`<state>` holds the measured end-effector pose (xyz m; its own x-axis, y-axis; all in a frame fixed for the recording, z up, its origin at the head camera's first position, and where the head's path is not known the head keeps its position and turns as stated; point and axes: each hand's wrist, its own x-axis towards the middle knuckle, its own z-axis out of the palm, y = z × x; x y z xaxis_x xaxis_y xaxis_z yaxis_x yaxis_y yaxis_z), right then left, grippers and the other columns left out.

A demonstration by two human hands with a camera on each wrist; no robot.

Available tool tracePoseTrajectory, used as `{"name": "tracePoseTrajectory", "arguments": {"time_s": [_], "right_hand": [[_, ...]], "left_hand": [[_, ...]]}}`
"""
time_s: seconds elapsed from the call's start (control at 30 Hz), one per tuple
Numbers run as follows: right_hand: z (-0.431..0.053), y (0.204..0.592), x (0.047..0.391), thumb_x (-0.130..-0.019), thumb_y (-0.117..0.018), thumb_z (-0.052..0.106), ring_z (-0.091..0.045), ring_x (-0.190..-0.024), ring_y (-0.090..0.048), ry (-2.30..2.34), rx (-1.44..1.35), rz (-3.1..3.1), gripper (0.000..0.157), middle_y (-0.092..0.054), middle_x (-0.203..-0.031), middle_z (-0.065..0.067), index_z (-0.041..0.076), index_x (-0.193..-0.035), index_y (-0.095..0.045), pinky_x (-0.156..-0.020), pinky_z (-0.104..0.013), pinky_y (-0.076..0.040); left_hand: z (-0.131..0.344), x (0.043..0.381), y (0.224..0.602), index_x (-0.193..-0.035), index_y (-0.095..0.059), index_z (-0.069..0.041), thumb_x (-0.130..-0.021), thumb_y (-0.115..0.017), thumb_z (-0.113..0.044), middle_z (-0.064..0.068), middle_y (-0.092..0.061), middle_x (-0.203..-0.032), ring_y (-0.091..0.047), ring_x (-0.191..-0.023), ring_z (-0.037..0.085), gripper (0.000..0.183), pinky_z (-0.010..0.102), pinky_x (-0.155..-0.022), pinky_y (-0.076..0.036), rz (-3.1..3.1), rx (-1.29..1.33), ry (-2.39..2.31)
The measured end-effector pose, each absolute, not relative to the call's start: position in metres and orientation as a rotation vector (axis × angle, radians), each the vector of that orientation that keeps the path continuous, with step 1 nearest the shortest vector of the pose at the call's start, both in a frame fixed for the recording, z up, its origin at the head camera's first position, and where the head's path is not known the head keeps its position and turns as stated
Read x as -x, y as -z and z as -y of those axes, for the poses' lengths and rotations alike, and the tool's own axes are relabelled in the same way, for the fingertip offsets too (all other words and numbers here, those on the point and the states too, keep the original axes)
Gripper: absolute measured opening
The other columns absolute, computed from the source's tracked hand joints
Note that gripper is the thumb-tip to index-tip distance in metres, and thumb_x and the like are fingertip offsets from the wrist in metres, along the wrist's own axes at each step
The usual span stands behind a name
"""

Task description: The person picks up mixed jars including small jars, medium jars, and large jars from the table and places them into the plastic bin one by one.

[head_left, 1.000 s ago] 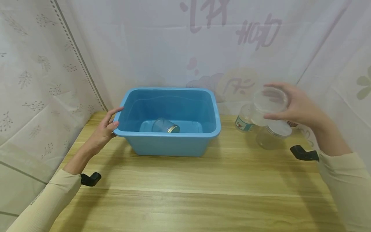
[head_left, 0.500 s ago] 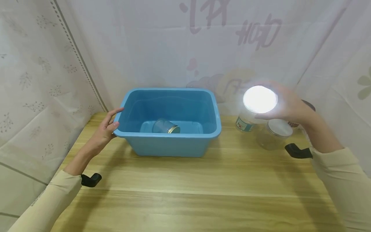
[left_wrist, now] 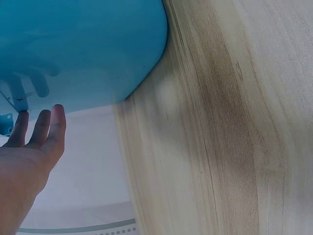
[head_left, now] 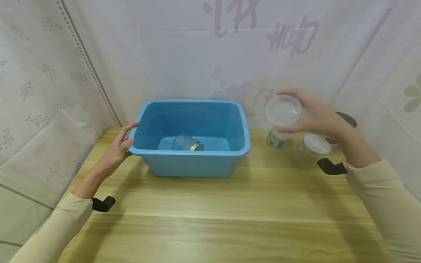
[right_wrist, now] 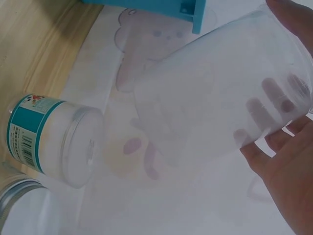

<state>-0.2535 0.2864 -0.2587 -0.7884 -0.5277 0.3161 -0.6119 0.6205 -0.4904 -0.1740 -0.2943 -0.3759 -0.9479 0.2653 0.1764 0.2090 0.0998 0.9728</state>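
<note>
My left hand point(head_left: 120, 144) holds the left rim of a blue plastic tub point(head_left: 190, 164), thumb and forefinger at the rim; in the left wrist view other fingers point(left_wrist: 56, 129) reach up to its outer wall. Inside the tub a clear jar point(head_left: 183, 142) with a gold lid lies on its side. My right hand point(head_left: 315, 111) grips a clear plastic jar point(head_left: 283, 109) in the air, fingers and thumb around it. In the right wrist view this jar point(right_wrist: 195, 93) is see-through, with fingers visible through its wall. It overlaps the labelled jar point(head_left: 277, 140) in the head view.
The labelled jar stands right of the tub. Beside it are a clear jar with a white lid point(head_left: 316, 144) and a dark-lidded jar point(head_left: 346, 119), partly hidden by the right arm. A printed cloth point(head_left: 184, 54) hangs behind the wooden table point(head_left: 210, 219).
My right hand has carried the clear jar leftward, from over the white-lidded jar to over the labelled jar. Glare on its top came and went. The left hand and tub stay put.
</note>
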Motion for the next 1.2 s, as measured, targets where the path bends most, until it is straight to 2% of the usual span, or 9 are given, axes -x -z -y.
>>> {"name": "tracePoseTrajectory", "arguments": {"time_s": [0.2, 0.3, 0.47, 0.7, 0.8, 0.9, 0.97, 1.13, 1.2], "right_hand": [[-0.277, 0.254, 0.254, -0.061, -0.102, 0.018, -0.03, -0.126, -0.046, -0.898, -1.002, 2.718, 0.108, -0.048, -0.147, -0.003, 0.026, -0.152, -0.044, -0.096, -0.059, -0.039], [-0.273, 0.253, 0.254, -0.061, -0.102, 0.019, -0.034, -0.123, -0.048, -0.888, -1.034, 2.711, 0.107, -0.049, -0.145, -0.006, 0.023, -0.152, -0.045, -0.093, -0.064, -0.04], [-0.268, 0.252, 0.254, -0.059, -0.102, 0.015, -0.034, -0.119, -0.052, -0.811, -1.088, 2.669, 0.108, -0.052, -0.141, -0.01, 0.017, -0.151, -0.045, -0.092, -0.059, -0.042], [-0.258, 0.251, 0.26, -0.057, -0.102, 0.012, -0.03, -0.129, -0.047, -0.686, -1.236, 2.551, 0.107, -0.052, -0.143, -0.009, 0.01, -0.149, -0.047, -0.104, -0.024, -0.033], [-0.254, 0.25, 0.261, -0.055, -0.102, 0.009, -0.031, -0.129, -0.047, -0.66, -1.294, 2.506, 0.106, -0.053, -0.141, -0.013, 0.004, -0.147, -0.048, -0.105, -0.026, -0.032], [-0.25, 0.25, 0.261, -0.054, -0.101, 0.008, -0.033, -0.13, -0.046, -0.639, -1.333, 2.471, 0.106, -0.053, -0.14, -0.016, 0.0, -0.145, -0.048, -0.108, -0.033, -0.033], [-0.248, 0.25, 0.262, -0.054, -0.101, 0.008, -0.034, -0.13, -0.045, -0.631, -1.345, 2.462, 0.106, -0.053, -0.14, -0.016, 0.0, -0.145, -0.048, -0.109, -0.037, -0.033], [-0.243, 0.25, 0.262, -0.056, -0.101, 0.009, -0.036, -0.131, -0.046, -0.607, -1.368, 2.451, 0.105, -0.053, -0.141, -0.017, 0.002, -0.146, -0.047, -0.109, -0.045, -0.035], [-0.241, 0.25, 0.263, -0.057, -0.101, 0.009, -0.037, -0.13, -0.046, -0.598, -1.381, 2.44, 0.104, -0.053, -0.14, -0.017, 0.001, -0.146, -0.047, -0.109, -0.046, -0.035]], "left_hand": [[0.293, 0.173, 0.376, -0.16, -0.03, -0.029, -0.112, -0.037, -0.021, 0.022, -0.054, -0.125, -0.057, -0.115, 0.023, 0.049, 0.027, -0.089, -0.049, -2.3, -0.487, -2.011], [0.294, 0.173, 0.376, -0.16, -0.029, -0.029, -0.112, -0.037, -0.021, 0.024, -0.05, -0.129, -0.056, -0.116, 0.024, 0.049, 0.027, -0.089, -0.049, -2.303, -0.492, -2.007], [0.293, 0.173, 0.376, -0.16, -0.03, -0.028, -0.112, -0.037, -0.02, 0.022, -0.053, -0.124, -0.058, -0.112, 0.02, 0.049, 0.027, -0.089, -0.05, -2.298, -0.503, -2.013], [0.293, 0.173, 0.376, -0.159, -0.031, -0.029, -0.112, -0.037, -0.02, 0.029, -0.045, -0.134, -0.057, -0.114, 0.022, 0.049, 0.027, -0.089, -0.049, -2.295, -0.505, -2.022], [0.293, 0.173, 0.376, -0.159, -0.031, -0.03, -0.112, -0.037, -0.02, 0.028, -0.048, -0.129, -0.058, -0.114, 0.023, 0.049, 0.027, -0.089, -0.05, -2.297, -0.502, -2.02], [0.293, 0.174, 0.376, -0.159, -0.031, -0.029, -0.112, -0.037, -0.02, 0.019, -0.056, -0.12, -0.059, -0.111, 0.02, 0.049, 0.027, -0.088, -0.05, -2.3, -0.509, -2.017], [0.293, 0.174, 0.376, -0.159, -0.031, -0.029, -0.112, -0.037, -0.02, 0.019, -0.057, -0.119, -0.059, -0.11, 0.02, 0.049, 0.027, -0.088, -0.05, -2.306, -0.509, -2.013], [0.293, 0.173, 0.376, -0.159, -0.031, -0.029, -0.112, -0.037, -0.02, 0.029, -0.048, -0.129, -0.057, -0.115, 0.026, 0.049, 0.027, -0.089, -0.05, -2.313, -0.494, -2.013], [0.293, 0.173, 0.376, -0.159, -0.031, -0.029, -0.112, -0.037, -0.02, 0.028, -0.051, -0.125, -0.057, -0.115, 0.026, 0.049, 0.027, -0.089, -0.05, -2.311, -0.494, -2.014]]}}
